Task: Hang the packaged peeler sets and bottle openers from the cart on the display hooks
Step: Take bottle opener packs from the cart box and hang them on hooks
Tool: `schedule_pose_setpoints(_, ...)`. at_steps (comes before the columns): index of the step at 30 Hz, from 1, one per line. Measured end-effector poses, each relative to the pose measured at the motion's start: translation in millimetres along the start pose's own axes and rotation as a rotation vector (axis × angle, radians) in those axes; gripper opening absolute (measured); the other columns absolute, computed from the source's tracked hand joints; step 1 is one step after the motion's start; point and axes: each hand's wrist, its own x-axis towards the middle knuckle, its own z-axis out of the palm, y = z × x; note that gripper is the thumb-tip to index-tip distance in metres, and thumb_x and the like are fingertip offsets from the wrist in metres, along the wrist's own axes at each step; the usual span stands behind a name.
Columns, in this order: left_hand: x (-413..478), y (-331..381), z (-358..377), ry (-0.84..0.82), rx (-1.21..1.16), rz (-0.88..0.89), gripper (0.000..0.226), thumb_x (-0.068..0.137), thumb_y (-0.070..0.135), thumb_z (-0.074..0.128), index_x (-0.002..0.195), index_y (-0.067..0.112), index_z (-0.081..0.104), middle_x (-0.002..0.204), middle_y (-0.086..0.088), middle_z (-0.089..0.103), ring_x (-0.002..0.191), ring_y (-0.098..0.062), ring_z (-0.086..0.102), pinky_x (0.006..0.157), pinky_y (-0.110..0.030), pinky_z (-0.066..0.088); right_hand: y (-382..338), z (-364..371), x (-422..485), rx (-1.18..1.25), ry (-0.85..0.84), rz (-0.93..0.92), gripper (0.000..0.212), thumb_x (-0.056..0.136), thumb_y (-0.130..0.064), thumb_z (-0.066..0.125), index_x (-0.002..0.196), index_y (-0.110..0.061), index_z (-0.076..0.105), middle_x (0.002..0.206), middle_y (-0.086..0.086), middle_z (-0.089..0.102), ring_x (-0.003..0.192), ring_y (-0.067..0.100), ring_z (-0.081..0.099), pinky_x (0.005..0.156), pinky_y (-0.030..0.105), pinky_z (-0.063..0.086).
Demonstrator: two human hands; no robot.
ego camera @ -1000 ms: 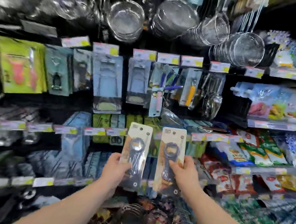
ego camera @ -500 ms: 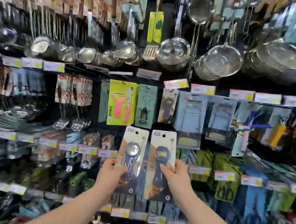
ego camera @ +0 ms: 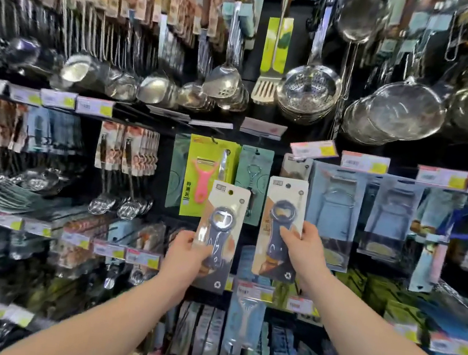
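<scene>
left grip (ego camera: 184,258) tight around the left bottle opener pack (ego camera: 227,206), right grip (ego camera: 305,249) tight around the right bottle opener pack (ego camera: 286,197), packs apart

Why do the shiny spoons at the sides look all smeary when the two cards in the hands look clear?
Head view: the left card in the left hand and the right card in the right hand, mid-frame, are fairly sharp; the ladles at left and strainers at upper right are blurred and curved by the wide lens; white glare sits on the ladle bowls.
</scene>
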Motion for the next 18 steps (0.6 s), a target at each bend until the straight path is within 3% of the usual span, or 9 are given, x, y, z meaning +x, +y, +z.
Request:
schedule_pose_setpoints(6, 60, -2, 47, -0.015, -0.013, -0.007, 0.027, 0.082, 0.004, 0.059, 0.108, 0.007, 0.052, 0.090, -0.019, 0.067, 0.062, -0.022, 0.059, 0.049, -0.026, 0.046, 6, -11, 64, -0.010, 0.031, 0.013, 0.049, 0.089, -0.022, 0.058, 0.132, -0.008, 0.038, 0.119, 0.013, 0.056, 0.100, 0.029, 0.060, 0.088, 0.047, 0.051)
schedule_pose_setpoints(9, 87, -5, 72, -0.011, -0.018, -0.001, 0.027, 0.080, 0.005, 0.061, 0.106, 0.008, 0.054, 0.089, -0.016, 0.066, 0.059, -0.019, 0.059, 0.043, -0.022, 0.046, 12, -16, 92, -0.030, 0.031, -0.043, 0.046, 0.090, -0.022, 0.057, 0.130, -0.007, 0.040, 0.116, 0.010, 0.057, 0.092, 0.019, 0.060, 0.066, 0.023, 0.051)
schedule_pose_setpoints(10, 95, -6, 79, -0.007, -0.025, 0.005, 0.025, 0.080, 0.004, 0.061, 0.104, 0.009, 0.054, 0.086, -0.014, 0.064, 0.057, -0.018, 0.058, 0.040, -0.021, 0.044, 13, -17, 100, -0.036, 0.028, -0.059, 0.046, 0.090, -0.022, 0.057, 0.130, -0.007, 0.040, 0.116, 0.010, 0.057, 0.091, 0.017, 0.059, 0.062, 0.021, 0.047)
schedule_pose_setpoints(12, 110, -8, 90, -0.010, -0.049, 0.016, 0.018, 0.081, 0.004, 0.061, 0.095, 0.012, 0.053, 0.083, -0.013, 0.062, 0.053, -0.016, 0.055, 0.036, -0.018, 0.040, 17, -20, 114, -0.016, 0.009, -0.073, 0.047, 0.090, -0.023, 0.057, 0.132, -0.008, 0.039, 0.121, 0.010, 0.057, 0.096, 0.019, 0.060, 0.067, 0.027, 0.048)
schedule_pose_setpoints(15, 126, -11, 100, 0.003, -0.081, 0.027, 0.018, 0.084, 0.004, 0.061, 0.088, 0.018, 0.050, 0.084, -0.013, 0.062, 0.054, -0.015, 0.055, 0.037, -0.018, 0.041, 21, -20, 131, 0.016, -0.004, -0.090, 0.051, 0.090, -0.022, 0.057, 0.135, -0.009, 0.037, 0.130, 0.013, 0.053, 0.112, 0.025, 0.056, 0.090, 0.043, 0.050)
schedule_pose_setpoints(18, 137, -15, 104, 0.018, -0.097, 0.036, 0.017, 0.084, 0.005, 0.060, 0.090, 0.018, 0.050, 0.086, -0.013, 0.064, 0.054, -0.014, 0.057, 0.039, -0.018, 0.043, 27, -19, 145, 0.021, 0.001, -0.106, 0.051, 0.091, -0.023, 0.056, 0.136, -0.009, 0.036, 0.133, 0.015, 0.051, 0.115, 0.028, 0.054, 0.094, 0.046, 0.048)
